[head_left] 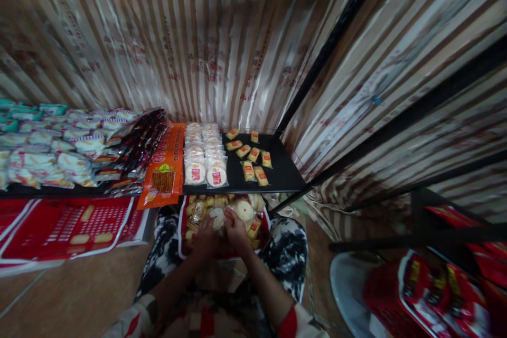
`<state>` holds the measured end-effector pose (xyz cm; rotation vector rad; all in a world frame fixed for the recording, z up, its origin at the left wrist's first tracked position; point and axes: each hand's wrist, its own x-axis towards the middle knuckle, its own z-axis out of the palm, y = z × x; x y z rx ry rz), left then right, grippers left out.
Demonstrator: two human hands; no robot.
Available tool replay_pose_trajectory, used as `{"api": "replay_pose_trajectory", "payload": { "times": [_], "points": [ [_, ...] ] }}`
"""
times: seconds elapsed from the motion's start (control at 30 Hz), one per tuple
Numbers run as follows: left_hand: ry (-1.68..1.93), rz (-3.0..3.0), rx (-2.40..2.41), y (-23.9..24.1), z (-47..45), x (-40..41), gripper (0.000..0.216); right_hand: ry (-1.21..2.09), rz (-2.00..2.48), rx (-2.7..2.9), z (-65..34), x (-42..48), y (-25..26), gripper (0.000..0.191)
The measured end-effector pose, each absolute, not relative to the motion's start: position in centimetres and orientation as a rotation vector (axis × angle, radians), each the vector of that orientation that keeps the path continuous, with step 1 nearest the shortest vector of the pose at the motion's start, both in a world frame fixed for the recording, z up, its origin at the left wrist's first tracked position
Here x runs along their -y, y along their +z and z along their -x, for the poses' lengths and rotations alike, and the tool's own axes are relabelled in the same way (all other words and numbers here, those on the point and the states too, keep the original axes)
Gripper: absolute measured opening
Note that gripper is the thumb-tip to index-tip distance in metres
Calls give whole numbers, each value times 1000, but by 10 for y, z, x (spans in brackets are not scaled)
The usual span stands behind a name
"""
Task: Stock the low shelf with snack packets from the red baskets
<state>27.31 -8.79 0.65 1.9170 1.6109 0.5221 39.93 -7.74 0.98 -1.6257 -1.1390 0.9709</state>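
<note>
A basket with a white rim rests between my knees, holding small wrapped biscuits and round white crackers. Over it, my left hand has its fingers against the left side of a round white wrapped cracker. My right hand pinches at that cracker's right edge, its thumb and fingers together. Another round cracker with a red dot lies just beyond my right hand. Yellow biscuit packs sit in the basket's right side. Dim light and blur hide some finger detail.
On the black shelf ahead are scattered yellow biscuit packs, rows of round crackers, orange bags and white packets. Black poles slant at right. A red basket of packets stands lower right.
</note>
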Motion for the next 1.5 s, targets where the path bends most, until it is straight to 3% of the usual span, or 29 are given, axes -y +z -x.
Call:
{"api": "replay_pose_trajectory", "payload": {
  "times": [0.17, 0.37, 0.57, 0.8, 1.0, 1.3, 1.5],
  "points": [
    [588, -1954, -1574, 3, -270, 98, 47, 1276, 1480, 673, -395, 80, 4, 40],
    [601, -1924, -1608, 22, -261, 94, 48, 1378, 1379, 588, -394, 85, 17, 42],
    [697, -1846, -1579, 40, -244, 80, 42, 1314, 1360, 807, -398, 83, 36, 40],
    [707, -1632, -1440, 69, -226, 65, 38, 985, 1505, 1173, -396, 82, 58, 38],
    [909, -1136, -1273, 86, -222, 58, 40, 916, 1584, 1074, -396, 79, 65, 44],
    [1174, -398, -949, 88, -246, 76, 25, 1350, 1272, 906, -376, 89, 71, 42],
    [1004, -503, -1157, 80, -250, 82, 32, 1278, 1257, 740, -368, 85, 73, 43]
  ]
}}
